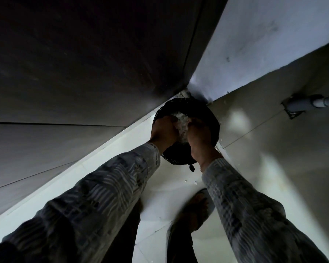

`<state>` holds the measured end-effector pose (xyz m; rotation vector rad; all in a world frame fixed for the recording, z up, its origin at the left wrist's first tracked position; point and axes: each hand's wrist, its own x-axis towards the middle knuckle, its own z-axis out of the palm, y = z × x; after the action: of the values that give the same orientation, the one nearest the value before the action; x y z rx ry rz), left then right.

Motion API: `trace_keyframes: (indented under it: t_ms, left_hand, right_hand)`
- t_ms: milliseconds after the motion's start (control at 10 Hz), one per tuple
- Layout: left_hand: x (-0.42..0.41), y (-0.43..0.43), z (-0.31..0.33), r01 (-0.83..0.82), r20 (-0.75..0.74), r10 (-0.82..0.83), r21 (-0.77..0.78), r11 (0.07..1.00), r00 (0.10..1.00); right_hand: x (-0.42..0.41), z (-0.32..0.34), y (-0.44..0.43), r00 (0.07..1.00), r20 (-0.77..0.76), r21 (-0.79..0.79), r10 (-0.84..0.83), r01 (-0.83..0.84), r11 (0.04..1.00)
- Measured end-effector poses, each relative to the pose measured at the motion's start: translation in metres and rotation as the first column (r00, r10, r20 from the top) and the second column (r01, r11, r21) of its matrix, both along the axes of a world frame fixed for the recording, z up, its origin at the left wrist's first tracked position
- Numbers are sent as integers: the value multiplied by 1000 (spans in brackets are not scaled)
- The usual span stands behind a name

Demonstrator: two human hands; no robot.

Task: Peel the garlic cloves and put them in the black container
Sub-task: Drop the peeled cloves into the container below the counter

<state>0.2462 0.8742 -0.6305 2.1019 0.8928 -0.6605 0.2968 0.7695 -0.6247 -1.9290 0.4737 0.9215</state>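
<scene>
A round black container (212,118) lined with a black bag stands on the floor in a corner. Over its opening my left hand (163,132) and my right hand (199,138) are pressed together from either side, fingers curled round a white flaky clump (181,123) that looks like garlic skins. The clump sits between my palms, partly hidden by them. No single garlic clove can be made out. Both arms wear striped grey sleeves.
A dark panelled wall (74,73) rises on the left and a pale wall (264,38) on the right. A grey pipe (315,103) enters the light tiled floor (273,149). My sandalled foot (197,207) stands below the container. Small white scraps (186,180) lie nearby.
</scene>
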Motion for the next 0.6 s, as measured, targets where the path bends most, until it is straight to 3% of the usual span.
trace_keyframes:
  t_ms: [200, 300, 400, 500, 600]
  left_hand:
    - [6, 5, 2, -365, -166, 337, -183, 913, 927]
    - [13, -6, 19, -657, -336, 571, -489, 573, 749]
    - [14, -9, 35, -730, -435, 678, -646, 223, 592]
    - [-1, -3, 33, -728, -547, 760, -670, -147, 350]
    - [-7, -14, 39, -767, -498, 791, -639, -58, 355]
  right_hand:
    - [3, 8, -3, 998, 56, 35, -9, 7, 999]
    - [-8, 10, -3, 925, 291, -57, 244, -238, 970]
    - [-24, -3, -11, 747, 408, -103, 525, -534, 839]
    - [-22, -10, -14, 635, 349, -259, 690, -642, 722]
    - [-19, -1, -10, 622, 481, -343, 618, -516, 785]
